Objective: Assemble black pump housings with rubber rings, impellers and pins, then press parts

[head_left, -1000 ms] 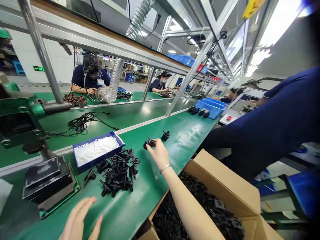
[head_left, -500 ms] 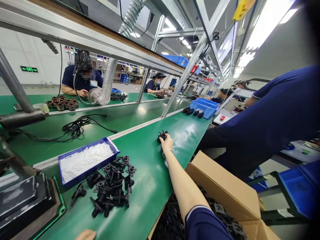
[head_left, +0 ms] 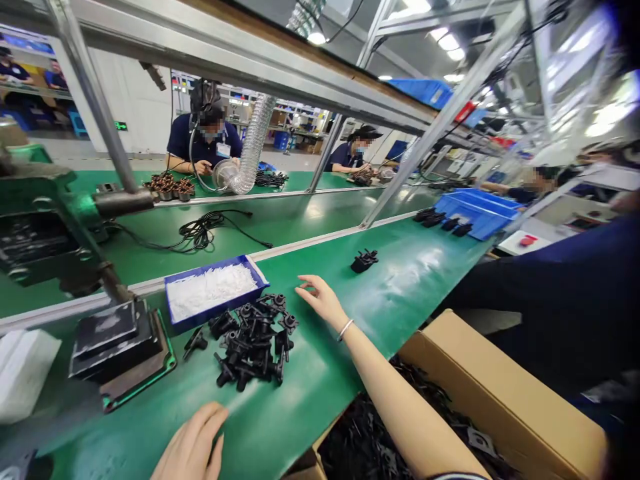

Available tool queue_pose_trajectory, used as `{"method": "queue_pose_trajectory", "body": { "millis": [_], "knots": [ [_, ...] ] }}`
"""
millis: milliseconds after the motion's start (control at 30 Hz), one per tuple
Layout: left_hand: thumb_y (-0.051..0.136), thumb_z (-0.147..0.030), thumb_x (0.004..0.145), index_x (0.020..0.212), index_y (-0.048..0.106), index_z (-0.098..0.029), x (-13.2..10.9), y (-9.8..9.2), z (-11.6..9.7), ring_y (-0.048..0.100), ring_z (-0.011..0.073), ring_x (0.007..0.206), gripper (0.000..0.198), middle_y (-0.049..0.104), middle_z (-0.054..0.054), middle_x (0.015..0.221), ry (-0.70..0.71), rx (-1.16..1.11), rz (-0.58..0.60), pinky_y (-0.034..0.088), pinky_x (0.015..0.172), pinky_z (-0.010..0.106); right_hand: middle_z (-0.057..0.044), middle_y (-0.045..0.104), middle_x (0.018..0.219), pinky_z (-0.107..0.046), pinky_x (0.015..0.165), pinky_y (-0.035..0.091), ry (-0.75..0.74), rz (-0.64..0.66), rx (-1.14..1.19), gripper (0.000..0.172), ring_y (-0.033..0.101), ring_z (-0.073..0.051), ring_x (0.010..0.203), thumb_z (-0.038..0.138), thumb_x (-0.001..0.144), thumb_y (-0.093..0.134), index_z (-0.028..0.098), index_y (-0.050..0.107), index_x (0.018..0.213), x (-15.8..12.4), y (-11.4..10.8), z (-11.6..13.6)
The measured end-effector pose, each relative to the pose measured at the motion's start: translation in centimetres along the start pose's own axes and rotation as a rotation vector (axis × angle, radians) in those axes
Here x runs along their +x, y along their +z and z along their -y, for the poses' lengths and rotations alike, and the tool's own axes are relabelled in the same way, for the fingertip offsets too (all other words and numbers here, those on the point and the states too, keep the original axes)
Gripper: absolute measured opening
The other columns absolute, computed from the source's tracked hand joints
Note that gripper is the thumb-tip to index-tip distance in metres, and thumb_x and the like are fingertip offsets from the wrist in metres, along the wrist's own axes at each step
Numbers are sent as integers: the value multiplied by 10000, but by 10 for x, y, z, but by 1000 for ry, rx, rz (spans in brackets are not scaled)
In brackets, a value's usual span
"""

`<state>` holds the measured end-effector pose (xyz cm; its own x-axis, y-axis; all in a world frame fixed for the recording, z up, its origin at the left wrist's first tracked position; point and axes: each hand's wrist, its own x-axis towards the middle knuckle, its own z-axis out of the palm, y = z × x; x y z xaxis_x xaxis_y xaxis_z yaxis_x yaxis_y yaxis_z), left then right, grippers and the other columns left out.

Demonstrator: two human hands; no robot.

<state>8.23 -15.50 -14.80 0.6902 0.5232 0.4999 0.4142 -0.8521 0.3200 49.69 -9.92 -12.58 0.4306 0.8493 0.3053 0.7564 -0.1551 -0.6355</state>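
My right hand [head_left: 320, 300] is over the green bench top [head_left: 320, 360], its thumb and fingers apart with nothing between them. Right of the pile of black plastic fittings [head_left: 255, 340] is where it hovers. Beyond it, a small cluster of black plastic fittings [head_left: 364, 261] stands by itself on the bench. My left hand [head_left: 193, 443] is low at the front edge of the view, empty, its fingers loosely extended and slightly bent. One loose fitting [head_left: 195, 341] lies left of the pile. Behind the pile sits a blue tray [head_left: 173, 320] of thin white pieces.
A bench press [head_left: 120, 340] stands on the left. Along the right edge is an open cardboard box [head_left: 505, 387] with black parts inside. Farther back are a blue crate [head_left: 480, 217], black clusters [head_left: 443, 221] and a coiled cable [head_left: 205, 230]. Co-workers [head_left: 205, 140] sit across the bench.
My right hand has let go of the black cluster and drawn back left toward the pile. More of my left hand has come into view. The camera has turned left.
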Motion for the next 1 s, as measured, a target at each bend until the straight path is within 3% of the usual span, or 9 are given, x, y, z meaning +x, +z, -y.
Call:
{"method": "queue_pose_trajectory", "body": {
  "millis": [100,167,333,400,500,600,700,800,1000],
  "knots": [
    [479,-232,981,1313,515,-188,5,-29,-21,692,208,1081,337,670,125,1213,-38,-26,7,592,888,268,-27,720,944,-302,760,582,-158,230,36,300,678,-157,807,492,794,734,223,741,925,-2,10,38],
    [481,-181,968,1352,474,-179,1,-55,-28,638,215,1160,384,642,130,1240,-53,-5,31,544,989,321,-27,719,828,-312,723,572,-215,295,53,341,674,-176,745,565,768,707,232,750,832,0,7,55],
    [681,-306,865,1462,340,-162,-39,-136,-8,535,324,1216,701,588,173,1272,-407,337,-37,419,1054,516,-118,645,705,-416,611,472,-248,106,5,556,589,-268,634,763,752,577,213,645,708,2,-16,87],
    [741,-311,813,1471,336,-175,-60,-162,3,537,343,1195,785,611,158,1250,-551,446,29,398,1037,534,-110,654,792,-429,675,478,-322,77,9,484,603,-274,708,713,815,572,233,637,805,-16,-19,113],
    [736,-256,811,1449,387,-217,-81,-181,16,549,329,1196,729,654,120,1232,-611,467,163,370,1041,524,-72,642,917,-401,785,525,-705,211,124,286,632,-245,857,540,892,618,254,634,897,-71,-1,162],
    [674,-222,861,1406,446,-237,-86,-184,21,562,320,1193,591,672,111,1223,-589,457,220,382,1022,516,-81,626,1017,-363,793,560,-838,443,250,164,636,-226,950,408,928,620,245,619,938,-131,39,199],
    [655,-241,887,1361,490,-221,-83,-177,19,586,323,1169,502,680,114,1189,-546,401,212,421,1002,507,-99,615,1058,-379,833,573,-781,541,303,106,632,-227,998,320,934,621,219,592,952,-168,73,208],
    [651,-312,905,1386,458,-229,-78,-160,12,608,289,1174,526,654,108,1254,-503,191,172,474,1002,453,-119,599,1145,-431,920,554,-676,571,336,138,611,-247,1095,280,907,661,206,596,1003,-181,87,200],
    [745,-297,839,1382,430,-293,-59,-105,-13,651,220,1134,627,693,33,1205,-594,-272,79,528,1001,389,-111,601,1211,-419,971,538,-551,611,415,136,603,-235,1155,249,874,704,214,634,986,-181,85,194]
  ]
}}
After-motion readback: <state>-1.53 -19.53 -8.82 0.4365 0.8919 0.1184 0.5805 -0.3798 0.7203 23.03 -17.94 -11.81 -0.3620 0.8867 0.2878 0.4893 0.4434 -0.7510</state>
